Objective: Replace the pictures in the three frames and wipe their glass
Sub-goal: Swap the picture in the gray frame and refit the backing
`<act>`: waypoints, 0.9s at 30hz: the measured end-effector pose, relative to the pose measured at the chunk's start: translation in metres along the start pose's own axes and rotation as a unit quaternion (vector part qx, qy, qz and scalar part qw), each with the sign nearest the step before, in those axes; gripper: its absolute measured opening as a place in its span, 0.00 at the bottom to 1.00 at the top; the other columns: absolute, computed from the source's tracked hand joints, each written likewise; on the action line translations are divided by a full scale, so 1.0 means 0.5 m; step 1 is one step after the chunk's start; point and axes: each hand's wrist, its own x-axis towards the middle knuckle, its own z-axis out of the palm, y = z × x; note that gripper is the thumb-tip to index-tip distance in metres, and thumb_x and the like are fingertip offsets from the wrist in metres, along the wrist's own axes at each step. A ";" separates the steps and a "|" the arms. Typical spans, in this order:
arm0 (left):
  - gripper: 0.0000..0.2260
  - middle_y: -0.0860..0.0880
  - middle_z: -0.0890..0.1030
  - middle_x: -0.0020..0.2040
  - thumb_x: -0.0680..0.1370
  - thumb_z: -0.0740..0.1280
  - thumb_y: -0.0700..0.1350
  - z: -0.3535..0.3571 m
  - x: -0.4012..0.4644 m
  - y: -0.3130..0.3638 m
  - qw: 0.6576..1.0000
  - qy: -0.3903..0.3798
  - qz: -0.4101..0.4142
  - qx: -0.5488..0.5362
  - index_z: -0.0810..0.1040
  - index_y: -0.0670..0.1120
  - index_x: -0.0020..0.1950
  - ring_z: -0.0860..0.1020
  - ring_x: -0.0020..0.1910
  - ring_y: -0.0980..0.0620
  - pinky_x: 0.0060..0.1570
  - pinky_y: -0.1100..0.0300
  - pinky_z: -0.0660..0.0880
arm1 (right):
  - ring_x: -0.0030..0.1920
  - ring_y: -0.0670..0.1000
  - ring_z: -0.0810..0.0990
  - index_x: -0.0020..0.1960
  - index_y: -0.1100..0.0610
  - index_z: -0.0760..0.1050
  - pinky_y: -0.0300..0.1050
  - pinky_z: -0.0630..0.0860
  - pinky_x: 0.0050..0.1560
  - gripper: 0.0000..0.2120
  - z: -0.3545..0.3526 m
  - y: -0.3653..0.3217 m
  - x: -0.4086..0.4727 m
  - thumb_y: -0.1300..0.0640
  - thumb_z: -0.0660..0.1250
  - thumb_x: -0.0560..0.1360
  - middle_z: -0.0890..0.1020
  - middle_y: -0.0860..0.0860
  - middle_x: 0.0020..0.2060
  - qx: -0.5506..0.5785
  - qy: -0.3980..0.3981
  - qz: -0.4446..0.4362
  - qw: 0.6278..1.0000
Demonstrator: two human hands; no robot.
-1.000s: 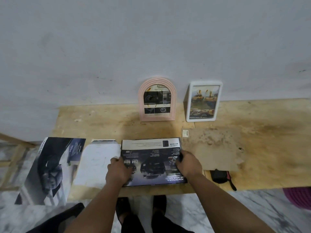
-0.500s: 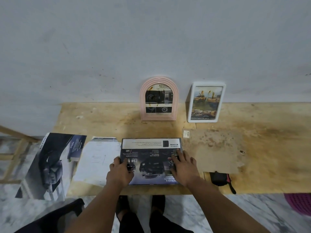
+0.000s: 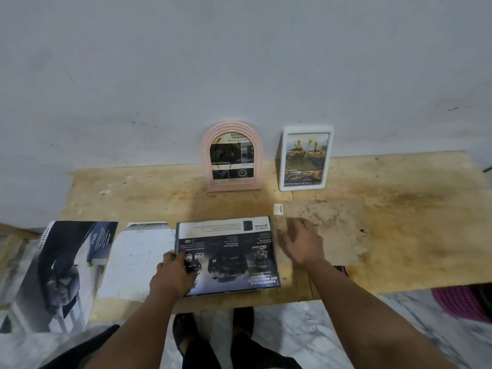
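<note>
Two frames, a pink arch (image 3: 231, 157) and a white one (image 3: 306, 159), stand upright against the far wall; the third (image 3: 226, 255) lies flat at the near edge of the counter (image 3: 399, 222), a car print showing on top. Your left hand (image 3: 171, 275) rests on its left edge, fingers curled over it; your right hand (image 3: 300, 242) hovers just right of it, fingers spread and holding nothing. Expect it stiff, light, with breakable glass, so take it by both side edges

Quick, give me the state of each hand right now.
Left hand: rests on the dark brochure; grip cannot be told.
Right hand: open, holding nothing, over the brown board.
</note>
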 end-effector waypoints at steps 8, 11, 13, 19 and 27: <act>0.36 0.41 0.63 0.78 0.78 0.71 0.57 -0.002 0.010 -0.001 1.000 -0.003 -0.008 0.000 0.60 0.52 0.82 0.71 0.72 0.34 0.68 0.42 0.73 | 0.67 0.65 0.66 0.68 0.56 0.63 0.65 0.66 0.67 0.32 -0.128 0.148 0.072 0.47 0.71 0.69 0.67 0.62 0.66 0.102 0.084 0.403 0.906; 0.36 0.41 0.63 0.79 0.78 0.70 0.58 -0.003 0.012 -0.005 1.000 -0.010 -0.007 -0.007 0.60 0.52 0.83 0.71 0.72 0.34 0.69 0.43 0.73 | 0.67 0.66 0.69 0.70 0.58 0.63 0.63 0.71 0.66 0.38 -0.138 0.196 0.082 0.48 0.74 0.65 0.69 0.62 0.67 0.150 0.043 0.453 0.878; 0.37 0.41 0.62 0.80 0.78 0.70 0.58 -0.004 0.014 -0.007 1.000 -0.015 -0.005 -0.010 0.59 0.51 0.83 0.72 0.71 0.34 0.70 0.43 0.72 | 0.66 0.67 0.70 0.69 0.60 0.66 0.63 0.73 0.64 0.33 -0.143 0.224 0.082 0.49 0.73 0.70 0.70 0.63 0.67 0.168 0.036 0.441 0.881; 0.37 0.41 0.63 0.79 0.78 0.71 0.58 -0.006 0.017 -0.008 1.000 -0.021 -0.001 -0.014 0.59 0.51 0.83 0.72 0.71 0.34 0.69 0.44 0.73 | 0.64 0.65 0.77 0.72 0.61 0.74 0.54 0.75 0.58 0.19 -0.198 0.247 0.076 0.61 0.63 0.81 0.79 0.63 0.65 0.278 0.165 0.326 0.888; 0.33 0.41 0.70 0.72 0.76 0.73 0.57 -0.015 0.007 -0.007 0.997 -0.028 -0.009 -0.068 0.65 0.54 0.78 0.76 0.65 0.34 0.66 0.43 0.76 | 0.59 0.60 0.78 0.67 0.59 0.78 0.52 0.75 0.58 0.16 -0.289 0.238 0.096 0.62 0.64 0.80 0.81 0.60 0.61 0.414 0.233 0.283 0.833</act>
